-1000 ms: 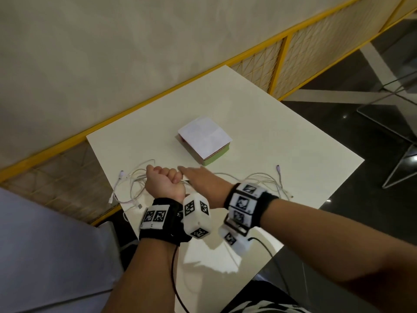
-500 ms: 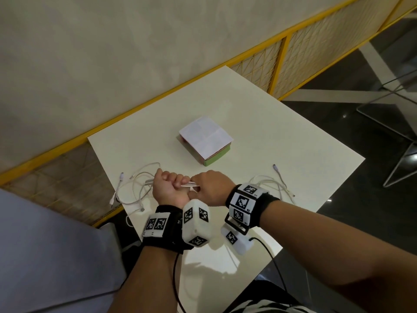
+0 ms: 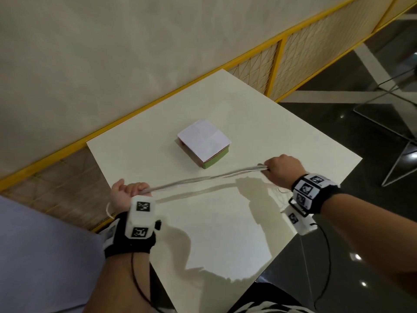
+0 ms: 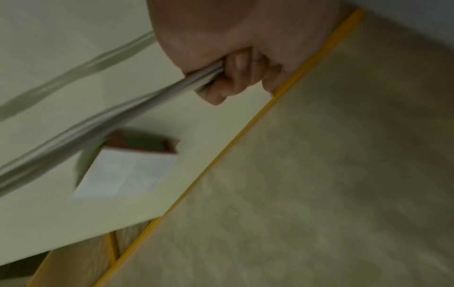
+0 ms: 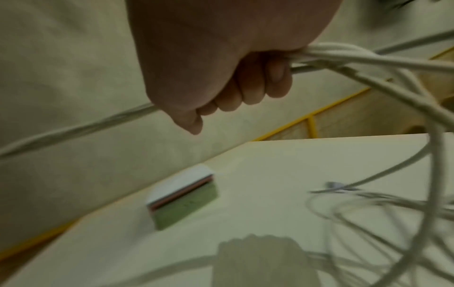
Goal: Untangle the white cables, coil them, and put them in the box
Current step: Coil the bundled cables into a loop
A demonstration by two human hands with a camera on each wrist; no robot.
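A bundle of white cables (image 3: 207,178) stretches taut above the table between both fists. My left hand (image 3: 129,195) grips one end at the near left edge; in the left wrist view its fingers (image 4: 236,77) curl round the strands (image 4: 98,134). My right hand (image 3: 283,171) grips the other end on the right, and loose loops (image 5: 405,120) hang below that fist (image 5: 233,81). The closed box (image 3: 204,143), white-lidded with a green side, sits mid-table just behind the stretched cables, also seen in the wrist views (image 4: 127,170) (image 5: 181,196).
The white square table (image 3: 282,136) stands against a beige wall with a yellow rail (image 3: 158,98). Dark glossy floor (image 3: 361,256) lies to the right, with a metal chair frame (image 3: 394,136) at the far right. A pale cloth-covered surface (image 3: 40,256) sits at the near left.
Both hands were together over the tangled cables on the table. They have pulled apart, left towards the near edge and right outward, lifting the cables into one taut bundle.
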